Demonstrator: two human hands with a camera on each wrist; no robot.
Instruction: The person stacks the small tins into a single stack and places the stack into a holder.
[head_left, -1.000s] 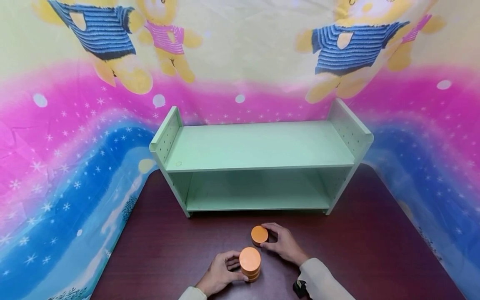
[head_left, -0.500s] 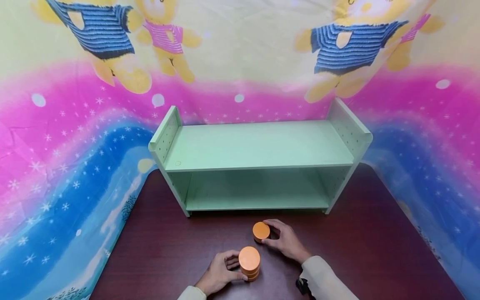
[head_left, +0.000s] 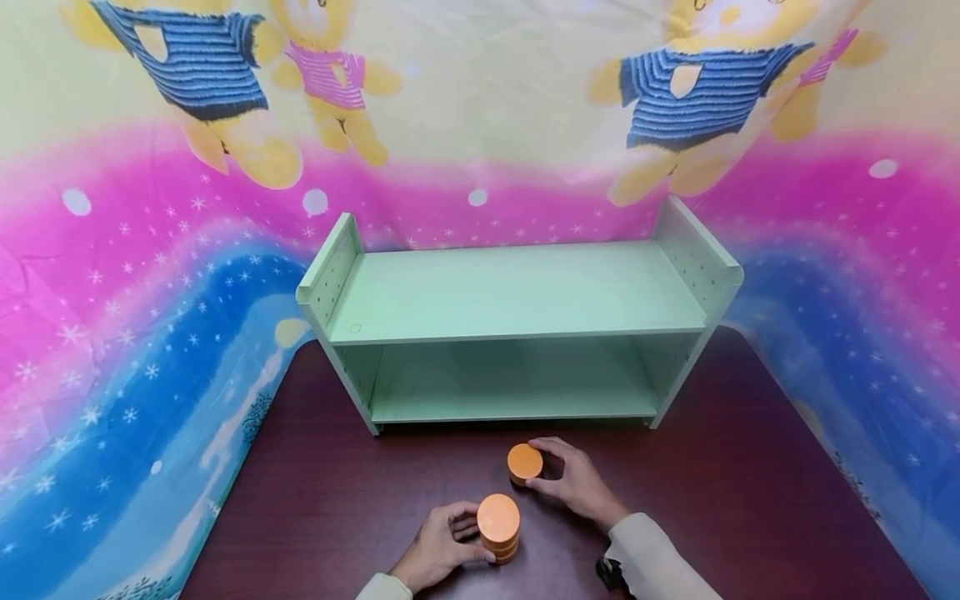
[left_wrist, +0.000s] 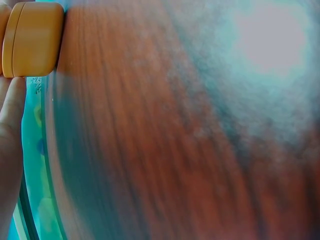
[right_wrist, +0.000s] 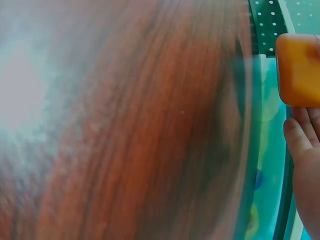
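Observation:
Near the table's front, my left hand (head_left: 442, 542) grips a stack of orange round containers (head_left: 498, 518), thumb in front and fingers behind. The stack stands upright with seams around its side. Farther back and to the right, my right hand (head_left: 576, 483) pinches a shorter orange round piece (head_left: 524, 460) between thumb and fingers from its right side. A small gap separates the two orange things. In the left wrist view, the stack's lowest piece (left_wrist: 37, 40) meets the tabletop. In the right wrist view, the shorter piece (right_wrist: 300, 70) is partly cut off by the frame.
A pale green two-tier shelf (head_left: 517, 287) with raised side panels stands behind the hands on the dark red-brown table (head_left: 315, 500). A cloth backdrop (head_left: 480, 150) with printed bears surrounds the table on the back and sides.
My right hand has shifted slightly to the right and away from me with the shorter orange piece, widening its gap from the stack. My left hand and the stack have stayed put.

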